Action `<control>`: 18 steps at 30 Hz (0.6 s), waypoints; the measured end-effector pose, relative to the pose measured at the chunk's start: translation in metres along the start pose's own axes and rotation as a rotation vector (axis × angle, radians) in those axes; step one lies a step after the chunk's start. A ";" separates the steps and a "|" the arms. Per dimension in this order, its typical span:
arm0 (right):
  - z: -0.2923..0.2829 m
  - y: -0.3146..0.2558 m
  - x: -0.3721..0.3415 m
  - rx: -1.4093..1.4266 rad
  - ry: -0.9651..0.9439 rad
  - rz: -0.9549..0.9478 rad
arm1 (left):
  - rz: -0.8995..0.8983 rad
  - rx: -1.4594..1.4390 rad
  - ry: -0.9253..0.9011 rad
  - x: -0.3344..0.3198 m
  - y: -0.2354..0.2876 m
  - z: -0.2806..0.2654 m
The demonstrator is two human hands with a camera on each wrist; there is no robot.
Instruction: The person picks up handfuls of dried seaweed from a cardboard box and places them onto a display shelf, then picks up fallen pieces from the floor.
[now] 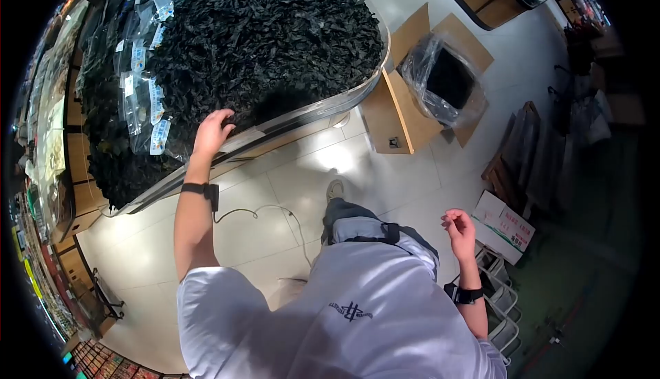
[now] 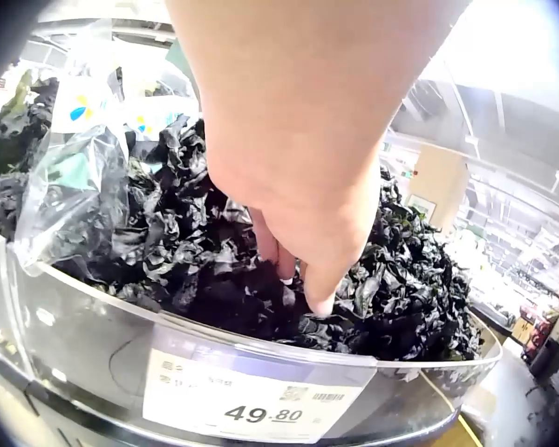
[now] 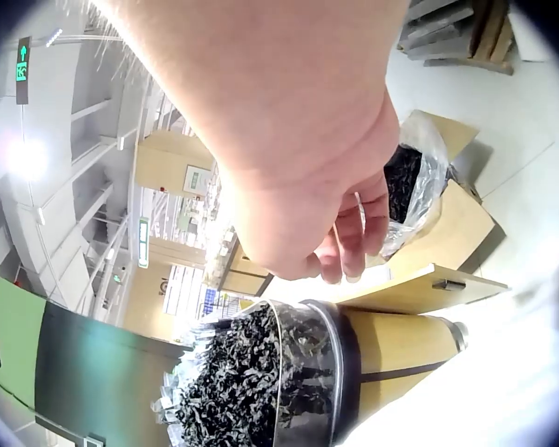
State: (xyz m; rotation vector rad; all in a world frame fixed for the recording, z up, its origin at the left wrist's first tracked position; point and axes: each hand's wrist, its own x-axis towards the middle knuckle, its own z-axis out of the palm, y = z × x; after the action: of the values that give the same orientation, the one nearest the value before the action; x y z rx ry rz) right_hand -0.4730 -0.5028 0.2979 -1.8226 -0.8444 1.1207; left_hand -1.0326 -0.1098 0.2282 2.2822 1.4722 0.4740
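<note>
A heap of dark, crinkled dried pieces [image 1: 275, 35] fills a large display bin with a clear rim [image 1: 302, 112]. My left hand [image 1: 212, 134] is over the heap's near edge, just inside the rim. In the left wrist view, the fingers of that left hand [image 2: 303, 251] point down at the dark pieces [image 2: 186, 205], with nothing visible in their grasp. Away from the bin, my right hand [image 1: 459, 233] hangs in the air at my side. Its fingers [image 3: 351, 247] are loosely bent and hold nothing.
Clear plastic bags with blue-and-white labels [image 1: 157, 101] lie along the heap's left side. A price card [image 2: 252, 396] is on the bin's front. An open cardboard box [image 1: 402, 114], lined with plastic, stands right of the bin. A cable [image 1: 275, 207] crosses the floor.
</note>
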 end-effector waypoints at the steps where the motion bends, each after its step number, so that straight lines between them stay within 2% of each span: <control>1: -0.001 0.001 0.000 0.004 0.013 0.001 | -0.008 0.080 -0.014 -0.006 -0.001 -0.004; 4: -0.004 0.009 -0.002 0.022 0.030 -0.001 | -0.029 0.216 0.000 -0.031 -0.004 -0.011; 7: -0.008 0.014 0.001 0.022 0.039 -0.011 | 0.009 0.187 0.247 -0.050 -0.017 -0.014; 8: -0.010 0.014 0.000 0.002 0.048 -0.002 | -0.002 0.197 0.247 -0.056 -0.021 -0.014; 10: -0.015 0.020 0.002 0.023 0.046 -0.011 | -0.248 0.195 0.245 -0.063 -0.029 -0.014; 12: -0.021 0.024 0.004 0.015 0.087 -0.011 | -0.340 0.191 0.168 -0.072 -0.058 -0.006; 15: -0.025 0.022 0.010 0.002 0.105 -0.013 | -0.420 0.205 0.119 -0.071 -0.072 0.003; 18: -0.027 0.023 0.012 -0.012 0.112 -0.014 | -0.639 0.156 -0.084 -0.060 -0.057 0.008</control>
State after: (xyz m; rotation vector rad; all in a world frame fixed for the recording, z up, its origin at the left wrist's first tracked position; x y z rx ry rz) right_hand -0.4411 -0.5109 0.2804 -1.8680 -0.7987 0.9967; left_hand -1.0967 -0.1444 0.1890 1.7547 2.1204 0.0728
